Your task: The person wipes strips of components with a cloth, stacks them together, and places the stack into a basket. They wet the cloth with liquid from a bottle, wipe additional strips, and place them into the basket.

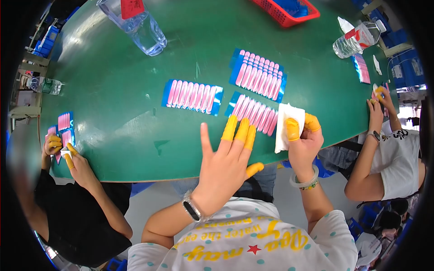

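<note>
My left hand (224, 162) is spread palm down. Its fingers, most of them in yellow finger cots, reach to the lower left edge of a blue sheet with pink, rounded strips (254, 113). Held between the yellow-covered thumb and fingers of my right hand (305, 143) is a folded white cloth or tissue (289, 115). The cloth is at the right end of that sheet and hides part of its edge. Farther off lies a stack of similar pink-striped sheets (260, 74). Another striped sheet (192, 96) rests to the left of my fingers.
On the green table (122, 104) stand a clear plastic cup (149, 38) and a red basket (287, 13) at the far side. A water bottle (359, 39) is at the right, a smaller bottle (45, 85) at the left. Co-workers sit on both sides, handling similar strips.
</note>
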{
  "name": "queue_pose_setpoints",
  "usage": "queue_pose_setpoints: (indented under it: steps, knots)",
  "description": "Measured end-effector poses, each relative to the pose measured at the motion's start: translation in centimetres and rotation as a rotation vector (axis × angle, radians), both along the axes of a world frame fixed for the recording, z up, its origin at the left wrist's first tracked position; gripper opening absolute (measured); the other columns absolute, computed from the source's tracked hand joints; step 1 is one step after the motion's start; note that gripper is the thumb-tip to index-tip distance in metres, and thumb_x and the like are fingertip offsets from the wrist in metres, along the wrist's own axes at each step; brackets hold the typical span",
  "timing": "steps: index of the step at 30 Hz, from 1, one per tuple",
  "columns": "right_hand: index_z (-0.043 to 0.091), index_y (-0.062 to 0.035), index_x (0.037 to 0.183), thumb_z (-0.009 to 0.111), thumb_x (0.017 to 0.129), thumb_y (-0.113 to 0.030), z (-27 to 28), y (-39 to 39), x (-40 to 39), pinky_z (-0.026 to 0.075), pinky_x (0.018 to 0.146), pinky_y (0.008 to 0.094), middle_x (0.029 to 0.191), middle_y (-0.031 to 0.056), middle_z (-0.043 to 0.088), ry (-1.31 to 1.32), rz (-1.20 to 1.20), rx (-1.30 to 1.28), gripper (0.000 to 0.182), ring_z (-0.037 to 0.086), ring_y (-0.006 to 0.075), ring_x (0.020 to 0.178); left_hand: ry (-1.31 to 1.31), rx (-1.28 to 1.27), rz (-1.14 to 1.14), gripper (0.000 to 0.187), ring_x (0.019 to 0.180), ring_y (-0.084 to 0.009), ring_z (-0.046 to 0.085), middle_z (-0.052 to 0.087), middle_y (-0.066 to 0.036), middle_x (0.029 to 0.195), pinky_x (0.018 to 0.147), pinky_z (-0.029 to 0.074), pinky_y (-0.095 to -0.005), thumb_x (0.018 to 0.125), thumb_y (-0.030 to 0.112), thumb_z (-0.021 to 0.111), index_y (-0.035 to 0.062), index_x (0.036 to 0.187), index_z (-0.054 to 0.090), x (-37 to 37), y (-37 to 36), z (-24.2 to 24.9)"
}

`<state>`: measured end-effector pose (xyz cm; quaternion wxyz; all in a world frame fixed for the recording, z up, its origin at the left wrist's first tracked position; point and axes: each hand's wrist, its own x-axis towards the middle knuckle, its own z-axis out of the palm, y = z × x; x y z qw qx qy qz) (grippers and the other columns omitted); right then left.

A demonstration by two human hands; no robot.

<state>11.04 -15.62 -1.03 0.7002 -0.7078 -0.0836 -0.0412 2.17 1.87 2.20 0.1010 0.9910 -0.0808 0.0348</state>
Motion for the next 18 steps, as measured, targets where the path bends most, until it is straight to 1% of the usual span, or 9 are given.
queue_pose_setpoints:
  steps: [4,6,7,8,10,11,14,15,18]
  knots:
    - [0.061,0.0045,0.111,0.072,0.090,-0.009,1.2,0.5,1.4,0.053,0.073,0.0248,0.096,0.0075,0.069,0.100,0.131,-0.090,0.028,0.065,0.0107,0.086,0.103,-0.016,-0.003,0.077,0.143,-0.0347,0.030,0.041,-0.017,0.149,0.108,0.007,-0.0772,0.079,0.057,0.065,0.0147,0.142,0.052,-2.1,0.5,0.4]
    - [0.062,0.0037,0.112,0.073,0.088,-0.009,2.5,1.9,2.3,0.054,0.071,0.0258,0.094,0.0087,0.070,0.089,0.184,-0.088,0.029,0.067,0.0128,0.082,0.010,-0.112,0.038,0.071,0.143,-0.0425,0.026,0.036,-0.027,0.149,0.106,0.005,-0.0790,0.078,0.059,0.065,0.0325,0.143,0.050,-2.3,0.5,-0.8]
    - [0.062,0.0030,0.112,0.074,0.086,-0.008,3.0,2.6,2.8,0.054,0.069,0.0267,0.092,0.0100,0.070,0.077,0.228,-0.090,0.031,0.069,0.0148,0.079,0.047,-0.074,0.052,0.065,0.143,-0.0463,0.025,0.034,-0.034,0.148,0.105,0.006,-0.0796,0.077,0.060,0.066,0.0460,0.139,0.050,-2.0,0.5,-1.0]
    - [0.062,0.0030,0.112,0.074,0.086,-0.008,3.2,3.2,3.5,0.054,0.069,0.0267,0.092,0.0100,0.070,0.075,0.228,-0.091,0.031,0.069,0.0148,0.079,0.046,-0.074,0.053,0.065,0.143,-0.0463,0.025,0.034,-0.034,0.148,0.105,0.006,-0.0796,0.077,0.060,0.066,0.0460,0.139,0.050,-1.9,0.5,-1.1]
    - [0.064,0.0001,0.110,0.074,0.080,-0.009,3.4,4.3,4.4,0.056,0.066,0.0315,0.091,0.0142,0.071,-0.388,0.375,-0.650,0.033,0.070,0.0237,0.074,0.043,-0.043,0.056,0.066,0.143,-0.0445,0.026,0.036,-0.032,0.147,0.106,0.007,-0.0791,0.077,0.058,0.068,0.0442,0.139,0.051,-1.7,0.3,-1.3]
    - [0.067,-0.0029,0.104,0.075,0.076,-0.013,2.7,5.0,4.4,0.056,0.065,0.0363,0.090,0.0159,0.069,-0.451,0.318,-0.775,0.030,0.068,0.0295,0.074,0.041,-0.046,0.051,0.066,0.143,-0.0445,0.026,0.036,-0.032,0.147,0.106,0.007,-0.0791,0.077,0.058,0.068,0.0442,0.139,0.051,-1.9,0.1,-1.6]
    - [0.067,-0.0054,0.097,0.075,0.076,-0.017,2.2,6.1,2.4,0.055,0.063,0.0376,0.085,0.0133,0.068,-0.466,0.320,-0.923,0.025,0.068,0.0281,0.074,-0.040,0.011,0.043,0.065,0.143,-0.0423,0.028,0.038,-0.031,0.145,0.106,0.008,-0.0785,0.077,0.055,0.069,0.0442,0.138,0.051,-1.5,0.6,-2.4]
    - [0.067,-0.0067,0.096,0.075,0.075,-0.021,0.9,5.9,1.9,0.055,0.062,0.0381,0.081,0.0114,0.066,-0.634,0.401,-0.900,0.026,0.067,0.0280,0.072,-0.023,0.038,0.040,0.064,0.143,-0.0412,0.029,0.039,-0.030,0.144,0.106,0.009,-0.0784,0.077,0.053,0.070,0.0449,0.138,0.051,-1.7,0.5,-2.6]
    - [0.067,-0.0058,0.095,0.075,0.076,-0.021,2.0,5.9,2.9,0.054,0.061,0.0387,0.079,0.0112,0.065,-0.587,0.409,-1.005,0.026,0.067,0.0285,0.070,-0.020,0.029,0.060,0.062,0.141,-0.0390,0.034,0.042,-0.029,0.142,0.107,0.012,-0.0773,0.078,0.046,0.072,0.0455,0.137,0.052,-1.8,0.3,-2.3]
